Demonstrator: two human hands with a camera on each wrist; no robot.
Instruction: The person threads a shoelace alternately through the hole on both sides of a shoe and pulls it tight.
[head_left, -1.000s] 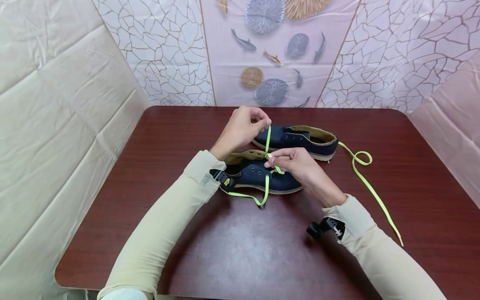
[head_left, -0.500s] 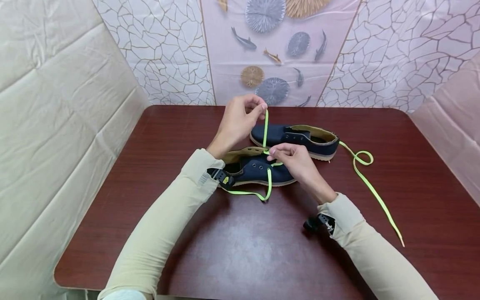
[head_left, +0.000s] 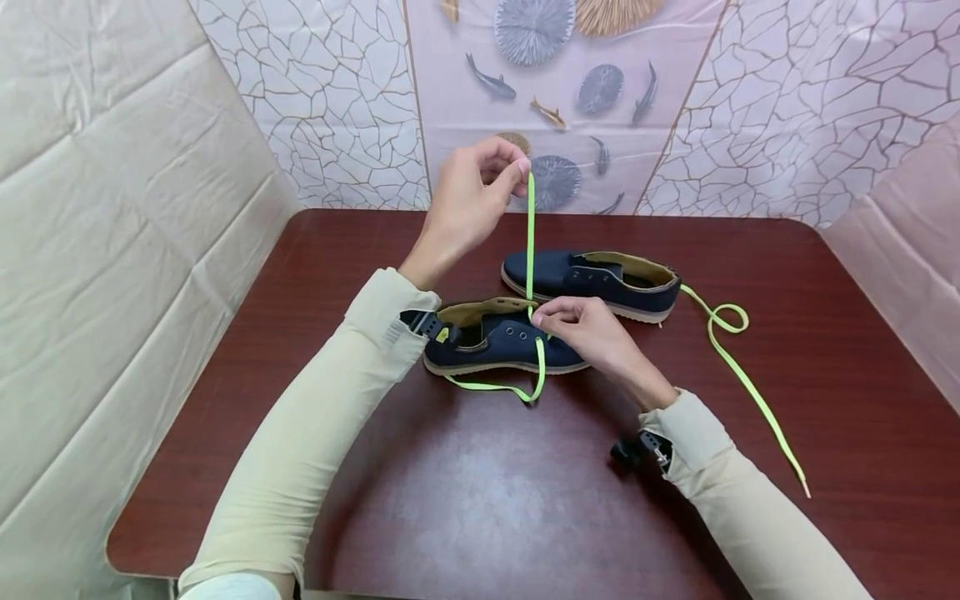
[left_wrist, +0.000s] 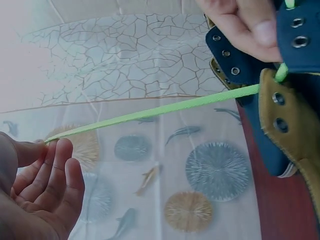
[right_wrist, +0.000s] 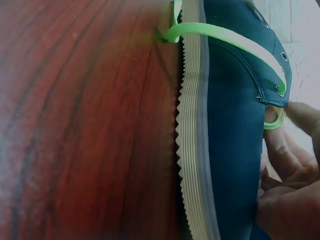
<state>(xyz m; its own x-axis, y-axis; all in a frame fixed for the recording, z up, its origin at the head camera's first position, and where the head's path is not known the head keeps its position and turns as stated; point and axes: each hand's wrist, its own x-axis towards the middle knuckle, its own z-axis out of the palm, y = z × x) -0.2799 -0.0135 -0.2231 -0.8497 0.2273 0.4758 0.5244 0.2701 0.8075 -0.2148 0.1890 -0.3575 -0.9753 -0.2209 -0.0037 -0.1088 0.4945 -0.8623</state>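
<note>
In the head view, a navy shoe (head_left: 491, 354) with a tan lining stands on the table, its toe pointing right. My left hand (head_left: 467, 196) pinches a neon-green shoelace (head_left: 530, 237) between thumb and fingertips, high above the shoe. The lace runs taut from there down to the far eyelet flap (left_wrist: 280, 107). Curled at the front of the lacing, my right hand (head_left: 600, 333) pinches the shoe by the flap edge; the exact contact is partly hidden. Beside its fingertips lies a small lace loop (right_wrist: 272, 122). The lace's other half leaves a near eyelet and droops to the table.
Behind it, a second navy shoe (head_left: 536, 271) points left, with empty front eyelets. A loose green lace (head_left: 750, 392) trails from its heel across the right of the reddish-brown table (head_left: 465, 500). Patterned sheeting (head_left: 352, 108) hangs at the back.
My left hand has risen well above the shoe, drawing more lace up through the far flap. My right hand shifted slightly left and stays at the lacing. The shoe moved slightly.
</note>
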